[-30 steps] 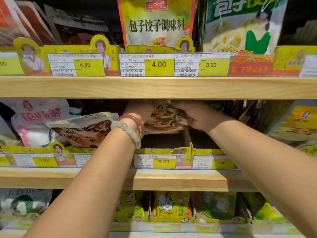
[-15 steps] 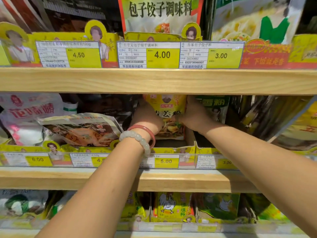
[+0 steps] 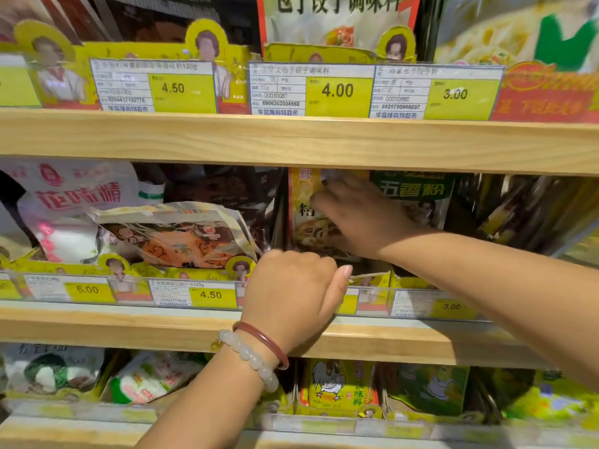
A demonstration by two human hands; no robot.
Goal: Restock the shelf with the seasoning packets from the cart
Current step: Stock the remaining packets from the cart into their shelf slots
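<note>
A row of yellow-and-white price labels (image 3: 337, 90) runs along the front of the upper pale wooden shelf board (image 3: 291, 140), reading 4.50, 4.00 and 3.00. Above the labels stands a large white and yellow pouch with black characters (image 3: 337, 17), and to the right of it a pale pouch with a green figure (image 3: 525, 30). Below the board, at the far left, leans a white bag with red characters (image 3: 64, 202). Just right of that bag lies a crumpled silver and orange pouch (image 3: 175, 234), tilted forward. Further below, under a second wooden board (image 3: 97, 328), stands a yellow packet printed with a rooster (image 3: 337, 387).
</note>
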